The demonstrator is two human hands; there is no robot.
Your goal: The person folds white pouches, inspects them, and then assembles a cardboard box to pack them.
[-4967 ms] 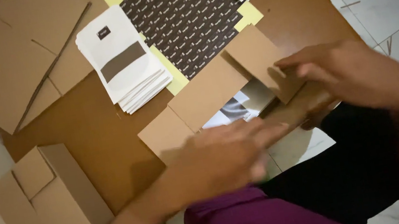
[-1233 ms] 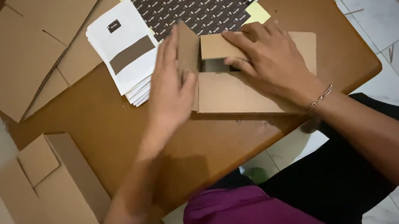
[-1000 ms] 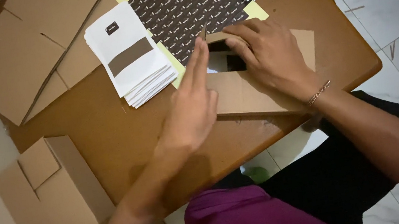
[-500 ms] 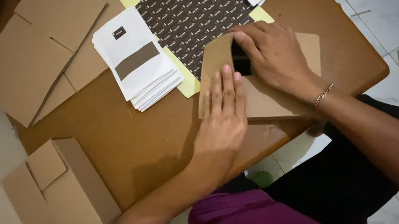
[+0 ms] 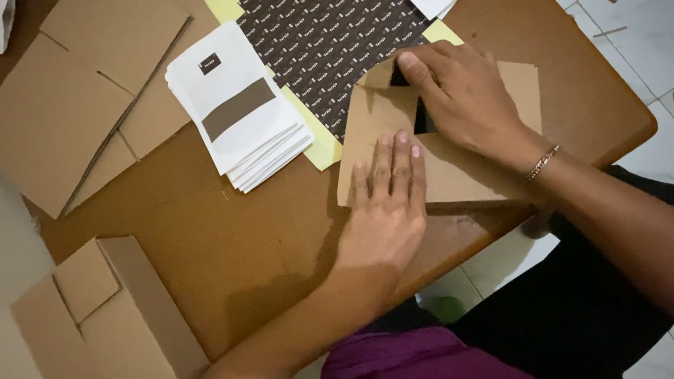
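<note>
On the near right part of the brown surface [image 5: 212,254] lies the flat cardboard box blank [image 5: 480,180] I am folding, its far edge overlapping the dark patterned sheet [image 5: 328,19]. My left hand [image 5: 390,208] is spread flat, fingers together, palm pressing the near left panel down; it grips nothing. My right hand [image 5: 461,93] is curled over the far flap, fingertips pushing down beside a dark gap in the middle. To do this well, I judge I should keep the left palm firm so the blank does not slide, and run the right fingertips along the crease instead of poking at one spot, so the flap seats evenly. Just left of the blank sits a stack of white leaflets [image 5: 238,106] with a brown band, close enough to get nudged. A yellow sheet [image 5: 315,134] peeks out under the patterned one. Flattened cardboard [image 5: 68,88] lies at the far left, and a folded box [image 5: 100,344] stands off the near left edge, well apart from my hands.
</note>
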